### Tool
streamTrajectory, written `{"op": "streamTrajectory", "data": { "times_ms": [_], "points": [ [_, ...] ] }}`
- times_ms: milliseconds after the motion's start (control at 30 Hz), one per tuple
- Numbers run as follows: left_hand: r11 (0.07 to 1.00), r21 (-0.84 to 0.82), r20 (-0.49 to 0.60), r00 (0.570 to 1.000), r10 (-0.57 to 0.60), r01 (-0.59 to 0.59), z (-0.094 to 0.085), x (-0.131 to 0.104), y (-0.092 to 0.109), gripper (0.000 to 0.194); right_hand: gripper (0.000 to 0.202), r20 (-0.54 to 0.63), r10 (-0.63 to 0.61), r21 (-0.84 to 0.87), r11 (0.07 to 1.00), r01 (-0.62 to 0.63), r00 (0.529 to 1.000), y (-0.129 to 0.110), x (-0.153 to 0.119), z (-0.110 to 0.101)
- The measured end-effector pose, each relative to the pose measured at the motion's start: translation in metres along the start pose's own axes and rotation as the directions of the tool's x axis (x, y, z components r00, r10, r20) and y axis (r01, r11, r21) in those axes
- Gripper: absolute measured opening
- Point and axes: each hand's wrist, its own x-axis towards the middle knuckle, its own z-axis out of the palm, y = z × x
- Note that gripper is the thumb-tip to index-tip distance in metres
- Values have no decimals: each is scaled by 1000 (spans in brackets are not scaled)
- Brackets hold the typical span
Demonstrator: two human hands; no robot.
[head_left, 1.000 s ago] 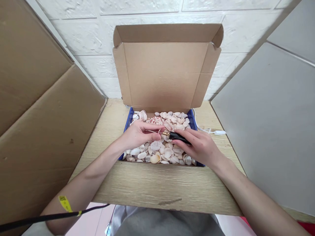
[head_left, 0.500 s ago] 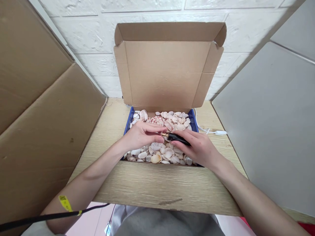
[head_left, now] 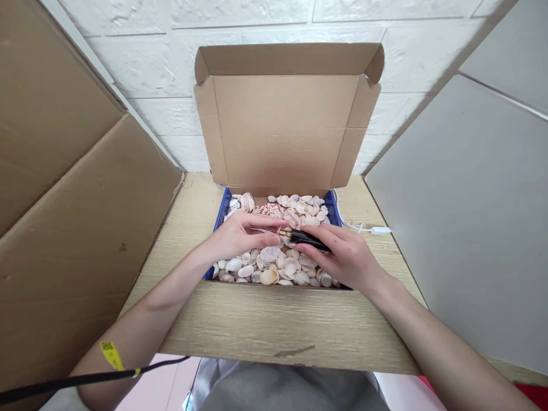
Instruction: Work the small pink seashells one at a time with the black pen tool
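Note:
My right hand (head_left: 340, 251) is closed around a slim black mini drill (head_left: 309, 240) with a brass-coloured chuck (head_left: 284, 233) at its front. The tool's front points left into the gap between the thumb and fingers of my left hand (head_left: 244, 234). Those fingers are bent as in a loose pinch around the tip; a thin pale edge shows there, too small to make out. Both hands are above a blue-sided cardboard box (head_left: 219, 214) full of pale seashells (head_left: 269, 254). Among them lies a larger red-and-white patterned shell (head_left: 270, 210), partly behind my left hand.
The box's brown lid (head_left: 285, 125) stands raised against a white brick wall (head_left: 141, 65). A cardboard panel (head_left: 85, 211) rises at the left, a grey panel (head_left: 466, 217) at the right. A white cable with an inline piece (head_left: 380, 230) lies right of the box on the wooden table (head_left: 282, 325).
The view has shifted slightly. The drill lies a little flatter, and more of its brass front shows between my hands. Both hands keep nearly the same pose over the shells.

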Motion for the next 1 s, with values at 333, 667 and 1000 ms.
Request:
{"op": "streamTrajectory", "data": {
  "times_ms": [333, 667, 1000],
  "points": [
    [1000, -18, -23, 1000, -20, 19, 3, 1, -1, 42, 24, 25, -16, 28, 1000, 15, 1000, 2, -1, 1],
    [999, -28, 2, 999, -35, 35, 3, 1, -1, 36, 24, 8, -36, 23, 999, 36, 999, 3, -1, 0],
    [998, -63, -25, 999, -33, 32, 6, 0, 2, 32, 24, -5, -50, -20, 999, 50, 999, 3, 0, -1]
  ]
}}
